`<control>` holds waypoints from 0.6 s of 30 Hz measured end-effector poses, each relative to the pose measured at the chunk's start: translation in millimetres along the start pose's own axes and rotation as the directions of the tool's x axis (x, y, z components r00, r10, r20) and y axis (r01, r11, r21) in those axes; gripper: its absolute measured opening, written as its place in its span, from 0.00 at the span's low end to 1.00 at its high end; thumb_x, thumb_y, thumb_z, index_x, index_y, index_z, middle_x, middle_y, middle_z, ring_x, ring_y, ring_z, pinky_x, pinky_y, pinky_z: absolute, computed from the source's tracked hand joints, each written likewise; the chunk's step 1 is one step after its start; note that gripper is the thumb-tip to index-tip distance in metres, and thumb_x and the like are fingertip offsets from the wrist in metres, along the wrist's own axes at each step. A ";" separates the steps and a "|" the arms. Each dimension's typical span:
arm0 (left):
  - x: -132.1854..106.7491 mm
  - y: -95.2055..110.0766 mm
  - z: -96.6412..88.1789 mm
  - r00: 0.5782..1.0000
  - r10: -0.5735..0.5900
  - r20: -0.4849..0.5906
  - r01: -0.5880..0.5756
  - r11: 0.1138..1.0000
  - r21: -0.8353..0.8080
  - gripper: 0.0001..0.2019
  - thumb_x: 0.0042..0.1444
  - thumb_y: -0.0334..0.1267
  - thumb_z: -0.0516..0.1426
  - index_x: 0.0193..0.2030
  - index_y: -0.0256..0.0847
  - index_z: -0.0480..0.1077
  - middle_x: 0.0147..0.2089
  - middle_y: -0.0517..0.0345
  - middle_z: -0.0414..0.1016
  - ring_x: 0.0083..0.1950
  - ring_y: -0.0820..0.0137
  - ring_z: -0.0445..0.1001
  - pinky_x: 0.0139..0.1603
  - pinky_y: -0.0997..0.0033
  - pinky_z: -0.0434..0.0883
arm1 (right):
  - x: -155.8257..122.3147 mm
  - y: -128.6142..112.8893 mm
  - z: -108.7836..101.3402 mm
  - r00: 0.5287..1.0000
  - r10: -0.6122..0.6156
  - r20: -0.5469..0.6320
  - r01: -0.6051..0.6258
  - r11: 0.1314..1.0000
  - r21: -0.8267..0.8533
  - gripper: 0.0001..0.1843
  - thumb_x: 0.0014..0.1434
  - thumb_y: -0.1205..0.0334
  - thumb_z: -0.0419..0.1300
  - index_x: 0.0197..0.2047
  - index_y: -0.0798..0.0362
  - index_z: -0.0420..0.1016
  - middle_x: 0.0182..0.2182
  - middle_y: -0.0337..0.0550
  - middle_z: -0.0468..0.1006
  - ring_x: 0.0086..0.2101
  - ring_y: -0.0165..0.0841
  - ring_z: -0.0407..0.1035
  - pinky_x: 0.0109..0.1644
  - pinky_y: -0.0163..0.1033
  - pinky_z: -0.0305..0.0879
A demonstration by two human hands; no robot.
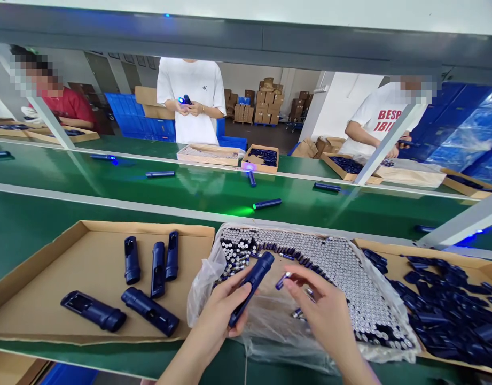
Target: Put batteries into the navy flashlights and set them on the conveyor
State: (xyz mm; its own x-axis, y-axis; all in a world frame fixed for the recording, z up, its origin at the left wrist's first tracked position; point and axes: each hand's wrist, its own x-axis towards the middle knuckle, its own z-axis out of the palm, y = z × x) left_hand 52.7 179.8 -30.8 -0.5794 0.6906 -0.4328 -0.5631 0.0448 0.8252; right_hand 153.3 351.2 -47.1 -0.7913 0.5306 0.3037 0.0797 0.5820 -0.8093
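While the left hand [225,311] grips a blue casing [252,284], the right hand [323,314] pinches a battery [283,279], not yet inside it; five casings [149,310] lie by the bench's [89,356] front-left edge.

bench: long green belt [189,187] runs across, with a grey rail along its near edge | frame: grey beam [246,37] overhead, slanted grey struts [384,144] | back: white wall [334,101], dark floor [265,136], stacked cardboard boxes [270,99] | left: blue crates [129,115] | right: blue wrapped stacks [466,128] | light: bright, even
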 end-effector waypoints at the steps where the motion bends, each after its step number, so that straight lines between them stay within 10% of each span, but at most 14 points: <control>1: 0.7 -1.0 0.5 1.000 0.011 0.002 -0.011 1.000 0.009 0.32 0.54 0.51 0.57 0.64 0.43 0.61 0.35 0.56 0.70 0.17 0.85 0.56 0.17 0.82 0.42 | -1.9 -10.7 5.2 0.998 -0.046 -0.036 0.047 0.998 0.040 0.12 0.59 0.53 0.60 0.43 0.48 0.79 0.35 0.36 0.78 0.33 0.24 0.72 0.39 0.27 0.69; 8: 1.0 -1.5 4.0 0.999 0.038 -0.009 -0.038 0.999 0.031 0.39 0.56 0.61 0.51 0.67 0.37 0.56 0.16 0.66 0.56 0.15 0.81 0.52 0.15 0.83 0.46 | -3.0 -41.4 37.9 0.843 -0.529 -0.093 0.524 0.848 -0.073 0.12 0.57 0.74 0.60 0.40 0.51 0.79 0.36 0.34 0.79 0.36 0.24 0.68 0.41 0.27 0.68; 18: 3.0 -2.1 4.2 0.998 0.041 -0.044 -0.042 0.999 -0.022 0.40 0.54 0.59 0.54 0.70 0.41 0.52 0.19 0.66 0.56 0.16 0.81 0.56 0.15 0.84 0.47 | -18.9 -34.3 53.6 0.952 -0.291 -0.096 0.296 0.954 0.046 0.14 0.54 0.69 0.65 0.44 0.47 0.81 0.36 0.39 0.75 0.36 0.23 0.70 0.39 0.25 0.69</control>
State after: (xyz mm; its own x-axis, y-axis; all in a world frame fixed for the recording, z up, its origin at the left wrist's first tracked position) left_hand 54.7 184.8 -32.3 -0.6272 0.6597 -0.4139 -0.5509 -0.0002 0.8345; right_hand 133.0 288.2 -52.1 -0.7181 0.3953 0.5728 -0.1865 0.6837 -0.7055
